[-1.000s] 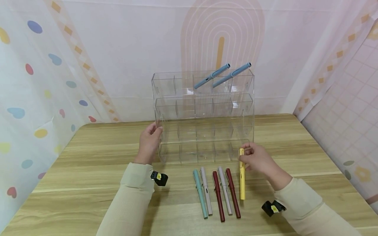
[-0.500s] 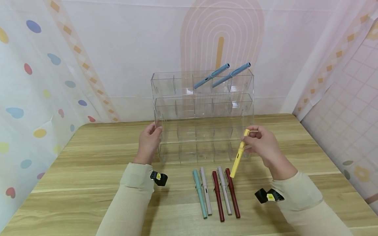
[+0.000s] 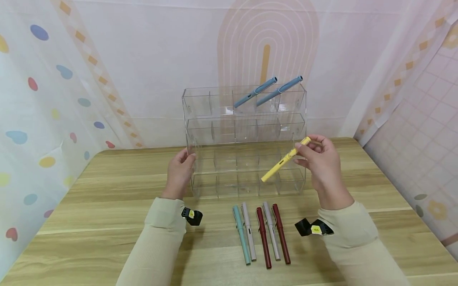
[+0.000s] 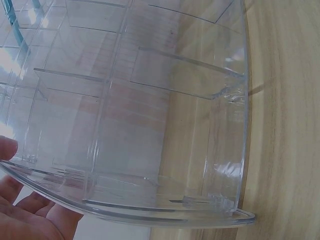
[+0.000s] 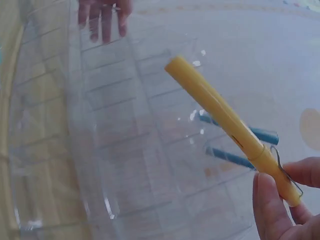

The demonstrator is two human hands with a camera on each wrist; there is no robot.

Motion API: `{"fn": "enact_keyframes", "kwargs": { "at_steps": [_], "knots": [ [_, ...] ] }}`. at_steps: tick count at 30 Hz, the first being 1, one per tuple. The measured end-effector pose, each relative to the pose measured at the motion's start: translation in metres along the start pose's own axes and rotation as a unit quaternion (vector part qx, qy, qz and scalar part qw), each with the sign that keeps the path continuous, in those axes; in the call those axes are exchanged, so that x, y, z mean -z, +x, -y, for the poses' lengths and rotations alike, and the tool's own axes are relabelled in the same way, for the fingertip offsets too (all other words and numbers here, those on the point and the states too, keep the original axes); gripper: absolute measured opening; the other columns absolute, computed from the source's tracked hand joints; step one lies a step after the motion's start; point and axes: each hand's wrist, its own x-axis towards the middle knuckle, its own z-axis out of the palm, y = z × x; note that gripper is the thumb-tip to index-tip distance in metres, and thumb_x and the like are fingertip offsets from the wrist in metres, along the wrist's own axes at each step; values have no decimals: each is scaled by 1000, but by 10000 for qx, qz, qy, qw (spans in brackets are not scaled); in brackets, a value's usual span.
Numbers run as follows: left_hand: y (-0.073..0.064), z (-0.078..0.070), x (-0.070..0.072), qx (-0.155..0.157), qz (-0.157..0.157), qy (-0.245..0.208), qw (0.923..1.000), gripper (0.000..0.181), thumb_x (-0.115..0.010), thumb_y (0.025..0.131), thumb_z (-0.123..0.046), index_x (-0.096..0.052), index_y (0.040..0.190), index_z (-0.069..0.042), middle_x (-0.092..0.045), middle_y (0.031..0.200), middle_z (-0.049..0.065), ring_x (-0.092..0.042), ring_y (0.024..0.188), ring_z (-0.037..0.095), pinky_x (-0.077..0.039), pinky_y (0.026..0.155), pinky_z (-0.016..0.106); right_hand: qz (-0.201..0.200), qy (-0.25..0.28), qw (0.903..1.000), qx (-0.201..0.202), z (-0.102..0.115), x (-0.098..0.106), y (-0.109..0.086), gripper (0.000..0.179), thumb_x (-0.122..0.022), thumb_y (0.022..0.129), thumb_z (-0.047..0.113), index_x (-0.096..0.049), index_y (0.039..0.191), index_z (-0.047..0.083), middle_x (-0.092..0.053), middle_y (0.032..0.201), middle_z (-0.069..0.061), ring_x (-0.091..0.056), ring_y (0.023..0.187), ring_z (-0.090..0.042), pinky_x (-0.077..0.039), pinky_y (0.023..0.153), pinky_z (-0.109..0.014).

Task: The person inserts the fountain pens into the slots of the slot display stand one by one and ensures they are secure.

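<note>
A clear acrylic rack [image 3: 226,186] with stepped rows of compartments stands on the table. My left hand [image 3: 180,173] grips its left side panel, the thumb on one face and the fingers on the other in the left wrist view. Between thumb and fingers, my right hand [image 3: 323,165] pinches a yellow pen [image 3: 280,165] by its capped, clip end. The pen slants down to the left, in front of the rack's right half. Two blue pens, one left [image 3: 255,93] and one right [image 3: 279,91], lean in the top row with their capped ends up to the right.
On the table before the rack lie a teal pen [image 3: 241,235], two pale lilac pens [image 3: 249,232] and two dark red pens [image 3: 263,237], side by side. A patterned cloth [image 3: 161,59] hangs behind the table.
My right hand has risen from the table with the yellow pen, up beside the rack's right edge. The pen has swung from upright to a slant. My left hand stays on the rack.
</note>
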Motion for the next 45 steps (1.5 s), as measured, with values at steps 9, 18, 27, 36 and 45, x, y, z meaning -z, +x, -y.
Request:
{"fn": "enact_keyframes", "kwargs": {
  "at_steps": [9, 18, 27, 36, 45],
  "knots": [
    [1, 1, 1, -51, -10, 82, 10000, 43, -47, 100, -23, -49, 141, -11, -48, 141, 11, -41, 128, 24, -38, 103, 45, -486, 653, 9959, 397, 11, -20, 7, 30, -67, 87, 1, -48, 108, 14, -52, 89, -3, -63, 73, -10, -54, 62, -21],
    [1, 3, 0, -49, -6, 88, 9999, 44, -47, 100, -22, -47, 143, -11, -48, 141, 12, -42, 126, 25, -39, 102, 44, -732, 1136, 9862, 957, 18, -38, 19, 32, -67, 86, -1, -46, 109, 8, -49, 87, -7, -67, 74, -12, -54, 62, -21],
    [1, 1, -2, -29, -19, 159, 9999, 44, -47, 100, -22, -47, 143, -13, -48, 142, 12, -42, 126, 25, -39, 102, 44, -991, 1181, 9796, 1291, 21, -53, 29, 32, -68, 86, 1, -45, 107, 9, -48, 91, -7, -66, 77, -14, -55, 65, -23],
    [0, 0, -4, -21, -45, 131, 9999, 43, -47, 100, -22, -48, 142, -11, -49, 140, 11, -42, 126, 25, -39, 101, 44, -1173, 1079, 9780, 1349, 18, -67, 40, 32, -68, 86, 2, -44, 106, 10, -49, 95, -6, -65, 81, -14, -55, 67, -23],
    [-1, 0, -5, -32, 22, -30, 10000, 45, -47, 100, -20, -45, 144, -12, -47, 142, 13, -42, 127, 25, -38, 102, 44, -1027, 897, 9825, 1270, 10, -76, 50, 31, -67, 87, 0, -45, 107, 8, -50, 96, -5, -60, 83, -14, -53, 67, -21]
  ]
}}
